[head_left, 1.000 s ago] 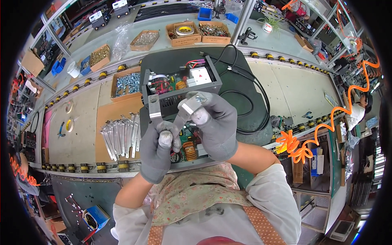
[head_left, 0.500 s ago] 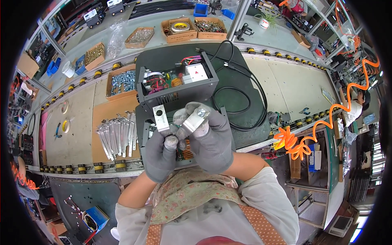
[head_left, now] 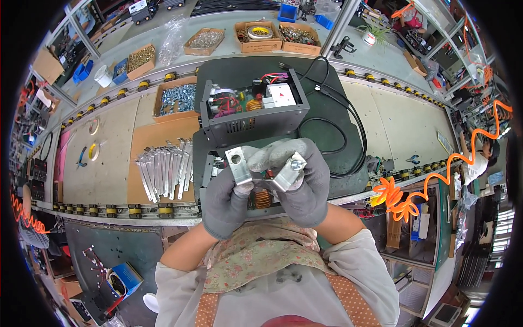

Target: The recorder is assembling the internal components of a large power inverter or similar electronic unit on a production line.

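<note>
My left hand [head_left: 223,204], in a grey work glove, is closed on a flat silver metal bracket [head_left: 241,172] with a round hole near its upper end. My right hand [head_left: 309,188], gloved too, grips a second silver metal bracket [head_left: 285,177] with a bolt head [head_left: 297,162] at its top end. A narrow gap parts the visible plates; whether they join lower down is hidden by the fingers. Beneath my hands is an open dark unit with a copper coil [head_left: 263,199]. Just beyond stands another open dark metal case [head_left: 256,128] with wires and circuit parts inside.
Bent metal strips [head_left: 163,169] lie on cardboard at the left, below a box of bluish fasteners [head_left: 177,99]. A black cable [head_left: 357,147] loops over the dark green mat [head_left: 327,90]. An orange coiled hose [head_left: 425,191] hangs at the right. Roller tracks [head_left: 136,211] edge the bench.
The two metal plates have moved apart, opening a gap between my hands. My right hand has shifted to the right. The whole view has shifted slightly.
</note>
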`<action>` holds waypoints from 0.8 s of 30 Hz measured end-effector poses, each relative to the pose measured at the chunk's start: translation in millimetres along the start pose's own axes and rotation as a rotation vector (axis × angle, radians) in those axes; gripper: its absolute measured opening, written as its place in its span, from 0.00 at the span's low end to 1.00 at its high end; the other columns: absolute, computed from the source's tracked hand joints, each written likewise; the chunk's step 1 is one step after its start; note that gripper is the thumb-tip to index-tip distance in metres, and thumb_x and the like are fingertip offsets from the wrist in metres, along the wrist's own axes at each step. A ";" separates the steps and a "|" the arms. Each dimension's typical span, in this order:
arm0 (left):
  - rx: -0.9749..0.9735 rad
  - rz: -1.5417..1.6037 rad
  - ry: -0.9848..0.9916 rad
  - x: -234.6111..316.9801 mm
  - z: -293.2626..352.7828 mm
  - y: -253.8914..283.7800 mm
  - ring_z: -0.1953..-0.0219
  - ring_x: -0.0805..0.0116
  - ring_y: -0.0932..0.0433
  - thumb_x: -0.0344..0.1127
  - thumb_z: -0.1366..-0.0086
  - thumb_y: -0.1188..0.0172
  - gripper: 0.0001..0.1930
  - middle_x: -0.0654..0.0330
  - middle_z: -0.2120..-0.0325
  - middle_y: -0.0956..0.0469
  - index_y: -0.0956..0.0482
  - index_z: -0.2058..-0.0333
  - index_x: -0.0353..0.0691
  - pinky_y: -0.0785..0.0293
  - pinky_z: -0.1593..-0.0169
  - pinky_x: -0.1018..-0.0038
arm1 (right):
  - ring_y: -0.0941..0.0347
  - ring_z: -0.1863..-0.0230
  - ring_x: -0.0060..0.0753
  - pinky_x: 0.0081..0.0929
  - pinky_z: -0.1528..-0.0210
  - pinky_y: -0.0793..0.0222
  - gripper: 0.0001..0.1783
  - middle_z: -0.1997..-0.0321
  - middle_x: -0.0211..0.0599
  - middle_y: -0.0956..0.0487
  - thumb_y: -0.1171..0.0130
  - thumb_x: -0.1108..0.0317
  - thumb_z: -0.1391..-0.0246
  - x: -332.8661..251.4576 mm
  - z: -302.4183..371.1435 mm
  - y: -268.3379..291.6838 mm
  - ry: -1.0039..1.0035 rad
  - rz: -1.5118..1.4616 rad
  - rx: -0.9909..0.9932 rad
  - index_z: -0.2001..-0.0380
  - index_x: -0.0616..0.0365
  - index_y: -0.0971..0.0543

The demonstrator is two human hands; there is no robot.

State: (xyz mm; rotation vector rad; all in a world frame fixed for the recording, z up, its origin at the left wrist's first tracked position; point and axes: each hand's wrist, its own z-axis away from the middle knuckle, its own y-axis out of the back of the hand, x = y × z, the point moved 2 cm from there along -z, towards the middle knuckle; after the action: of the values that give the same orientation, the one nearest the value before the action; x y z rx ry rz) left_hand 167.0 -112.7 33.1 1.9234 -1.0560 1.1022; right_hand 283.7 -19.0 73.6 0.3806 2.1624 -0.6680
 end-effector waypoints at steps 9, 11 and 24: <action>0.020 -0.007 -0.015 8.5 4.2 8.7 0.65 0.66 0.21 0.52 0.28 0.51 0.24 0.55 0.64 0.20 0.24 0.53 0.33 0.26 0.59 0.73 | 0.25 0.53 0.41 0.39 0.53 0.25 0.21 0.59 0.42 0.24 0.36 0.57 0.44 6.6 -2.1 -10.1 -0.075 -0.311 -0.035 0.56 0.55 0.34; -0.023 0.101 0.078 4.9 9.0 11.6 0.68 0.71 0.22 0.51 0.29 0.49 0.22 0.59 0.69 0.21 0.24 0.55 0.34 0.26 0.61 0.74 | 0.25 0.54 0.42 0.38 0.56 0.24 0.26 0.60 0.41 0.24 0.33 0.55 0.47 7.4 -2.0 -14.2 -0.108 -0.321 0.039 0.56 0.53 0.37; 0.571 0.269 -0.065 -14.5 44.8 53.2 0.75 0.67 0.26 0.46 0.27 0.52 0.18 0.53 0.73 0.25 0.30 0.55 0.34 0.26 0.65 0.69 | 0.35 0.78 0.21 0.18 0.81 0.39 0.29 0.73 0.30 0.29 0.38 0.51 0.43 -5.4 -39.3 -6.0 -0.325 -0.091 -0.127 0.45 0.54 0.32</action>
State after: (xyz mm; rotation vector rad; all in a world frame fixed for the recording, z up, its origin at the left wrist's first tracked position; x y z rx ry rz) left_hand 131.3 -169.5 9.7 2.3089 -1.1441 1.6396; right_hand 259.6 -1.4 100.4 0.0975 1.9071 -0.5944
